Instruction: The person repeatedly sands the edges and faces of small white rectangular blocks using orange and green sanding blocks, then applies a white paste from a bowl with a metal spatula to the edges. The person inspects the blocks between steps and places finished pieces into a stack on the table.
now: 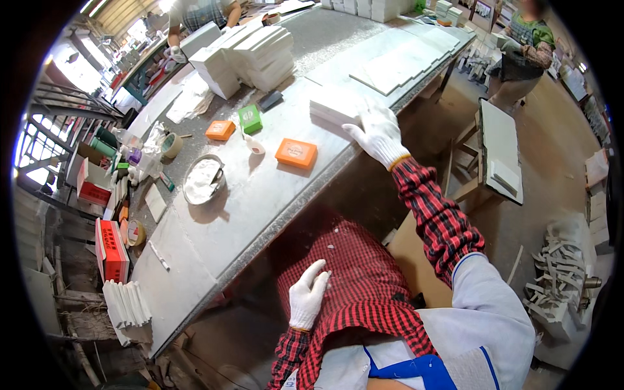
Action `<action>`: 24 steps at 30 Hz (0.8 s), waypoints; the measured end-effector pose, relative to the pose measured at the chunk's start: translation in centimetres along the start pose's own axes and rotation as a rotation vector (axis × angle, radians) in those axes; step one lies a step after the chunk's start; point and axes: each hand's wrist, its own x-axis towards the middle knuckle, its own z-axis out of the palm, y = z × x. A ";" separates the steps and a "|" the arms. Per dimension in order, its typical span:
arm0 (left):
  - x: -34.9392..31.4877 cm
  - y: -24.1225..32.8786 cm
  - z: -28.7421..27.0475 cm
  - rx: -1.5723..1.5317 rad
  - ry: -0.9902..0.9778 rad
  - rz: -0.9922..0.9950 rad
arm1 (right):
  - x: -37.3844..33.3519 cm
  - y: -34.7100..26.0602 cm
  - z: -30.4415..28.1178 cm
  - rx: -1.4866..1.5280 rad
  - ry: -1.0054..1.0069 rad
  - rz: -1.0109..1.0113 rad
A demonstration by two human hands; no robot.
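My right hand [379, 134], in a white knit glove, is at the table's near edge. Its thumb lies along the near side of a white slab [330, 112] and its fingers reach over the far side, gripping the right end. Part of that slab is hidden by the glove. My left hand [309, 296], gloved too, hovers over my red-and-black checked apron [351, 260] with fingers stretched and nothing in them. Left of the slab sit an orange block [296, 153], a green block [249, 119], a small white scoop-like piece [254, 145] and a bowl of white paste [203, 180].
The grey-white worktable [195, 253] slants across the view. Stacked white slabs [263, 57] stand at its back; flat white sheets [403, 68] lie farther right. Tape rolls, bottles and a red box [112, 250] crowd the left. A small stand [500, 153] stands right. Two people work beyond.
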 end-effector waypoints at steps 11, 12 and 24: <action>1.6 -0.1 -2.1 0.035 0.038 -0.030 | 7.6 -2.1 6.2 -0.113 -0.147 -0.174; 2.2 -0.3 -2.2 0.017 0.048 -0.029 | 7.7 -2.2 5.9 -0.146 -0.166 -0.187; 3.4 0.6 -2.0 0.056 -0.090 0.018 | 7.5 -1.4 4.8 -0.271 -0.222 -0.332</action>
